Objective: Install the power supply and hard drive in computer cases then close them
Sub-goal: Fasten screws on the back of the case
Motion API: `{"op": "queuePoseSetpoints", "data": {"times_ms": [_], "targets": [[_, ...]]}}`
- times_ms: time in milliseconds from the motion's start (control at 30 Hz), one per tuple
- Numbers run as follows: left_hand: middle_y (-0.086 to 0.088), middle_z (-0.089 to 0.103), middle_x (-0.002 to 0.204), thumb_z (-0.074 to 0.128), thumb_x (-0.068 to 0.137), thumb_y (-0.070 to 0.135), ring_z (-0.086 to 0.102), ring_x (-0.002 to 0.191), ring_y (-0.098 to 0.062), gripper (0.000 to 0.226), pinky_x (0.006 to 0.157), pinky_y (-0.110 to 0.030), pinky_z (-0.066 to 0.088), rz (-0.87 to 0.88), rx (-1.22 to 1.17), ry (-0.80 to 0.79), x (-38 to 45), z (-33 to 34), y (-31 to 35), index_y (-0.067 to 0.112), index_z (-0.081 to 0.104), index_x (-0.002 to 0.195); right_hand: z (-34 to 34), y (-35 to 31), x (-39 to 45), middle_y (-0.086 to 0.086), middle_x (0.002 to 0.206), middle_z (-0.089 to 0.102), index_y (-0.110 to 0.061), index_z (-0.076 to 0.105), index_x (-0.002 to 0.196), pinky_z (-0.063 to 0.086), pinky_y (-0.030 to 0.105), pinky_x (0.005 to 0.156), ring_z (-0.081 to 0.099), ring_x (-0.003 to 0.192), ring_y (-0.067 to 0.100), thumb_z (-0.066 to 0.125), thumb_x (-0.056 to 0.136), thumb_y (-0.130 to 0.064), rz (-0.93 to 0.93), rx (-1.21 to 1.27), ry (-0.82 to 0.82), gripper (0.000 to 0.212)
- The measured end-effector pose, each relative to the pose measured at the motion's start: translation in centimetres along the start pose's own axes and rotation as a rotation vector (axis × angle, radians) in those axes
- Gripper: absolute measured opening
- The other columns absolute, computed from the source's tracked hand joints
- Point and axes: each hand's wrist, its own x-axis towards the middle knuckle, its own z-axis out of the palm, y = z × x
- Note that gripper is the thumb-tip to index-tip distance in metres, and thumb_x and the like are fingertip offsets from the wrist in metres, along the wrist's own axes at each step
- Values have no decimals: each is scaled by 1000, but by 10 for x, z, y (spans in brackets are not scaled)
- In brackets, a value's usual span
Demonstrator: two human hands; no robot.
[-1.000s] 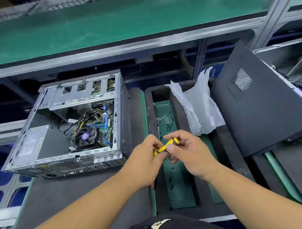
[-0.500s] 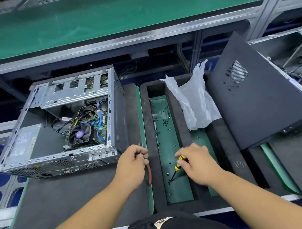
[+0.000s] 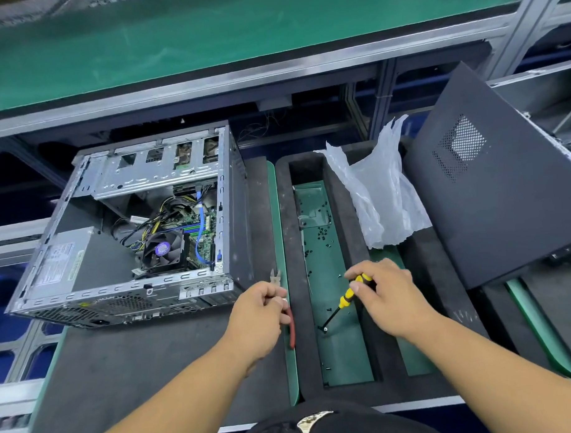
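An open computer case (image 3: 232,218) lies on its side at the left, with a grey power supply (image 3: 62,259), a fan and cables visible inside. My left hand (image 3: 258,314) grips red-handled pliers (image 3: 292,329) just right of the case. My right hand (image 3: 387,290) holds a yellow and black screwdriver (image 3: 348,298), its tip down on a small black screw (image 3: 324,329) in the green tray (image 3: 344,360). A second case (image 3: 503,202), closed and black, leans tilted at the right.
Several loose black screws (image 3: 320,231) lie scattered along the green tray, which sits in a black foam surround (image 3: 288,248). A crumpled clear plastic bag (image 3: 377,193) rests between the tray and the black case. A green conveyor (image 3: 206,34) runs along the back.
My hands came apart from holding the screwdriver together. The left hand moved left and now grips the pliers; the right hand lowered the screwdriver tip into the tray.
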Motion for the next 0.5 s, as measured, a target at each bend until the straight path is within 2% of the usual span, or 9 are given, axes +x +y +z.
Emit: {"op": "queuePoseSetpoints", "data": {"times_ms": [133, 200, 267, 367, 500], "targets": [[-13, 70, 101, 45, 105, 11, 68, 66, -13, 21, 55, -24, 51, -69, -33, -97, 2, 8, 4, 15, 66, 107, -18, -4, 8, -5, 92, 61, -47, 69, 104, 42, 17, 74, 54, 85, 2, 61, 100, -26, 132, 302, 70, 23], [-16, 69, 104, 45, 106, 15, 67, 67, -15, 20, 56, -25, 50, -116, -68, -155, 4, 13, 8, 13, 65, 110, -24, -8, 13, -13, 85, 61, -45, 71, 101, 40, 8, 64, 53, 74, 0, 60, 101, -23, 172, 398, 100, 25], [-17, 69, 101, 50, 106, 20, 67, 68, -19, 19, 56, -26, 50, -167, -154, -244, 7, 18, 12, 9, 65, 113, -28, -12, 17, -20, 76, 63, -44, 72, 100, 39, 6, 59, 51, 65, -2, 60, 102, -22, 189, 453, 128, 25], [-15, 71, 86, 56, 105, 15, 66, 65, -18, 20, 54, -23, 49, -218, -334, -338, 10, 25, 20, -1, 66, 113, -31, -18, 21, -13, 82, 72, -40, 73, 102, 39, 7, 56, 48, 59, -2, 59, 102, -22, 198, 514, 168, 23], [-10, 69, 74, 60, 101, 5, 60, 56, -12, 15, 49, -19, 48, -231, -425, -234, 15, 28, 22, -4, 70, 105, -27, -15, 23, -6, 87, 77, -42, 72, 102, 39, 7, 55, 45, 63, 4, 58, 103, -24, 209, 563, 160, 23]]}}
